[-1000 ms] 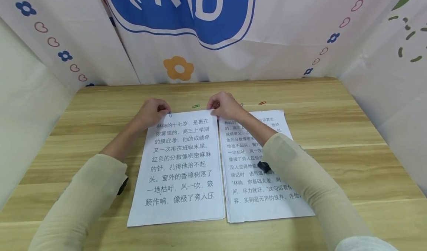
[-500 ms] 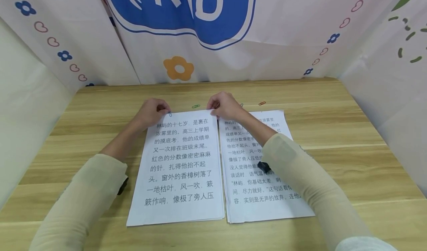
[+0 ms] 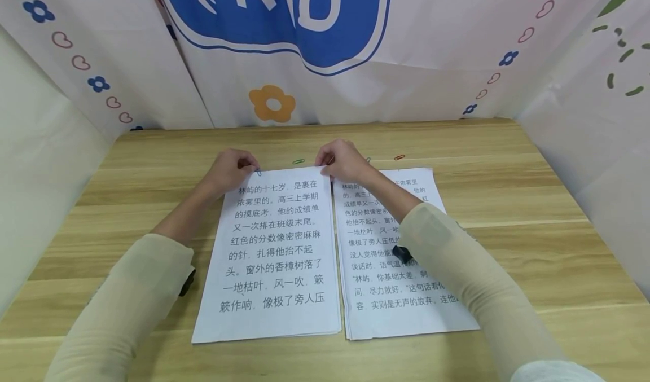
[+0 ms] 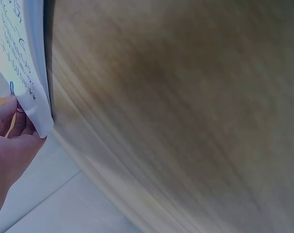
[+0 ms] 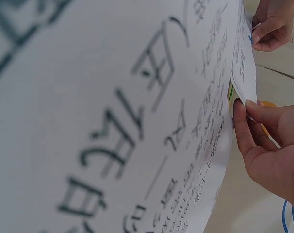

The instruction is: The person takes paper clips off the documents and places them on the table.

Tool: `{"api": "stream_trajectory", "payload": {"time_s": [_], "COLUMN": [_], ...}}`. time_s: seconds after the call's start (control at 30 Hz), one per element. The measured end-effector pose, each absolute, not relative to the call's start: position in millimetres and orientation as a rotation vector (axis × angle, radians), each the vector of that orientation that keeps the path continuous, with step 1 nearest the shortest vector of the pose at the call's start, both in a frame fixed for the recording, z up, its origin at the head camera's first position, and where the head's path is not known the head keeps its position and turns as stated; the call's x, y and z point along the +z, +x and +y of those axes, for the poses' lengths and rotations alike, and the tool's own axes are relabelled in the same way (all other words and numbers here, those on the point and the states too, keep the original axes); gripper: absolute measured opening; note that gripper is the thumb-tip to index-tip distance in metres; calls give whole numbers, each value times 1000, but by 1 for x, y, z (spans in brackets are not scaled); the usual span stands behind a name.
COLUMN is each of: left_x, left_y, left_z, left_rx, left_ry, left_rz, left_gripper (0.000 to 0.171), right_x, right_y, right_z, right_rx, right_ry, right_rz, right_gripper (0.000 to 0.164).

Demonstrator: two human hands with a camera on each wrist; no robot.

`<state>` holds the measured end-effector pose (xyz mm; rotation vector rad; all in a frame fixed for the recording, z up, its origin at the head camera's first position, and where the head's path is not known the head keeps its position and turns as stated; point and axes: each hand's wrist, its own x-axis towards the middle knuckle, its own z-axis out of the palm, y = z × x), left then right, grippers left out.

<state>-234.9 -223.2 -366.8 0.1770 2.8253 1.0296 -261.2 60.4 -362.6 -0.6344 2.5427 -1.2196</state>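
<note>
In the head view, a printed paper stack (image 3: 276, 252) lies on the table on the left. My left hand (image 3: 228, 173) is at its top left corner and pinches a small blue paper clip (image 4: 11, 87) at the top edge. In the left wrist view the thumb is at the clip's end, with fingers behind the sheets. My right hand (image 3: 342, 162) pinches the same stack's top right corner, thumb in front, as the right wrist view shows. Beneath my right forearm lies a second printed stack (image 3: 406, 320).
Beyond the stacks, a green paper clip (image 3: 298, 161) and a red paper clip (image 3: 399, 157) lie on the wooden table (image 3: 533, 246). Another clip (image 3: 368, 160) is partly hidden by the right hand. A printed white curtain (image 3: 431, 83) hangs behind the table.
The left stack's bottom edge has shifted very slightly left and away. Both hands keep nearly the same place and grip.
</note>
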Motion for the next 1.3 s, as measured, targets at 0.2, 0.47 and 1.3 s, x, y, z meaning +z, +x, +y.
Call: {"api": "stream_trajectory", "payload": {"time_s": [0.2, 0.47, 1.3], "left_x": [-367, -367, -365], "left_y": [-235, -235, -236], "left_z": [-223, -223, -223], "left_rx": [1031, 1053, 1118], "left_ry": [160, 152, 76], "left_rz": [2826, 2826, 2816], "left_gripper": [20, 19, 20], "right_x": [-362, -361, -361], "right_y": [-261, -261, -260], "right_z": [61, 61, 61], "right_rx": [-1225, -1226, -1243], "right_ry": [-632, -640, -622], "right_rz": [2539, 2540, 2534], "right_gripper": [12, 12, 12]}}
